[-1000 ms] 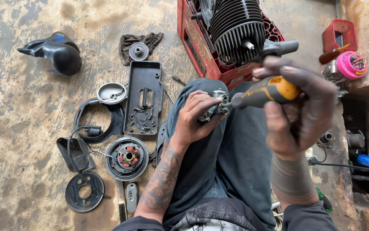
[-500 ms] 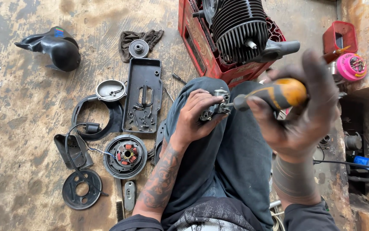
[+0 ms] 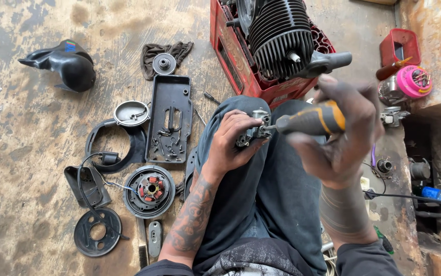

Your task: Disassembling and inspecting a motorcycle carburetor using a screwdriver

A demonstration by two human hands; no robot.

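the left hand (image 3: 233, 140) is closed around a small grey metal engine part (image 3: 253, 130), holding it over the person's knee, just below the red crate (image 3: 241, 66). the right hand (image 3: 343, 135) grips a screwdriver with a black and orange handle (image 3: 312, 120); its tip meets the engine part. the right hand sits close to the camera and hides part of the leg and the floor behind it.

inside the red crate rests a black finned engine cylinder (image 3: 282, 38), right above the hands. left of the crate lies a flat black tray (image 3: 169, 117) with small screws in it, a dark rag (image 3: 167, 51) with a round gear above that, and a black curved cover (image 3: 64, 61) farther left. below the tray sits a round stator with copper coils (image 3: 150, 190), wired to a small black box, with a black disc (image 3: 97, 232) near it. right of the crate stand a pink round container (image 3: 412, 81) and a small red box (image 3: 399, 46).
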